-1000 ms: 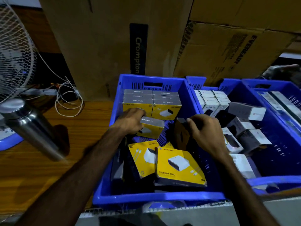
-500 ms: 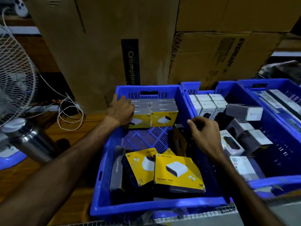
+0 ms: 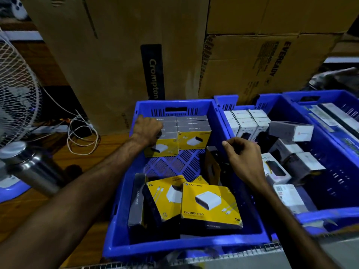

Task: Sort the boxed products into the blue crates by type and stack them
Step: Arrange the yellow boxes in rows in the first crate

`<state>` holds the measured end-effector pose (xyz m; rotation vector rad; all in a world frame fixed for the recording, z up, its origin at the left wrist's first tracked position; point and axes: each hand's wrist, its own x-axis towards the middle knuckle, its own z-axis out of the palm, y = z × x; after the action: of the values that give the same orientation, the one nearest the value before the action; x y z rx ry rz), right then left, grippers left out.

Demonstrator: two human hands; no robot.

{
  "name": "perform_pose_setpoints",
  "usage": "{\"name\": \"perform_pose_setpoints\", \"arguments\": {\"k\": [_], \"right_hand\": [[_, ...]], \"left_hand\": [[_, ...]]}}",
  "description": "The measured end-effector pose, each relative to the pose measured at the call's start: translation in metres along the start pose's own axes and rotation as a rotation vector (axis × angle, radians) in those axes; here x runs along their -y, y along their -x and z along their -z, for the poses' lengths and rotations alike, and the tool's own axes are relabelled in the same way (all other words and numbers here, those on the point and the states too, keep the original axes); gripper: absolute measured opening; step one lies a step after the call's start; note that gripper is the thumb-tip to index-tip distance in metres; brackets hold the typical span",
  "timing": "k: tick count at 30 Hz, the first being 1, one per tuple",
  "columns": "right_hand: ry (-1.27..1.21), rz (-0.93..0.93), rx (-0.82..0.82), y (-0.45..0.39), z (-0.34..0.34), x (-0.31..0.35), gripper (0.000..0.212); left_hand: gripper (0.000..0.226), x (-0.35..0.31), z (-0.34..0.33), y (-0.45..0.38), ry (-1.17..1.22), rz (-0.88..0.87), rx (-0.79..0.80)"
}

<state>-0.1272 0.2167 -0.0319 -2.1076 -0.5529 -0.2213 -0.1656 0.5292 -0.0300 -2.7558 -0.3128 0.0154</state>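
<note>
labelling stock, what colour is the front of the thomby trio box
Yellow, with a white charger pictured, on the Thomby Trio box; the head view shows it.

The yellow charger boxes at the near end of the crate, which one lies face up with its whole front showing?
The THOMBY TRIO box, rightmost of the loose ones; the yellow box beside it is tilted and partly covered.

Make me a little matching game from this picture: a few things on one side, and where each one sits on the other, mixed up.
Things:
1. steel flask
2. THOMBY TRIO box
3. left hand
4. Crompton carton

Places:
A. standing behind the blue crates
B. on the row of yellow boxes at the far end of the left crate
C. on the wooden table, left of the crates
D. lying face up at the near end of the left crate

Pairs: 1-C, 2-D, 3-B, 4-A
</note>
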Motion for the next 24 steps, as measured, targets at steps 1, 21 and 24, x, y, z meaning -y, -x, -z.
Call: {"name": "perform_pose_setpoints", "arguments": {"k": [1, 21, 24], "right_hand": [[-0.009, -0.005, 0.002, 0.001, 0.001, 0.001, 0.024], [-0.212, -0.393, -0.465, -0.002, 0.010, -0.006, 0.026], [-0.203, -0.424, -0.472, -0.002, 0.010, -0.006, 0.026]], "left_hand": [[0.012, -0.002, 0.002, 0.002, -0.002, 0.015, 0.004], [0.075, -0.128, 0.021, 0.013, 0.613, -0.441, 0.004], [0.085, -0.135, 0.009, 0.011, 0.652, -0.459, 0.044]]}}
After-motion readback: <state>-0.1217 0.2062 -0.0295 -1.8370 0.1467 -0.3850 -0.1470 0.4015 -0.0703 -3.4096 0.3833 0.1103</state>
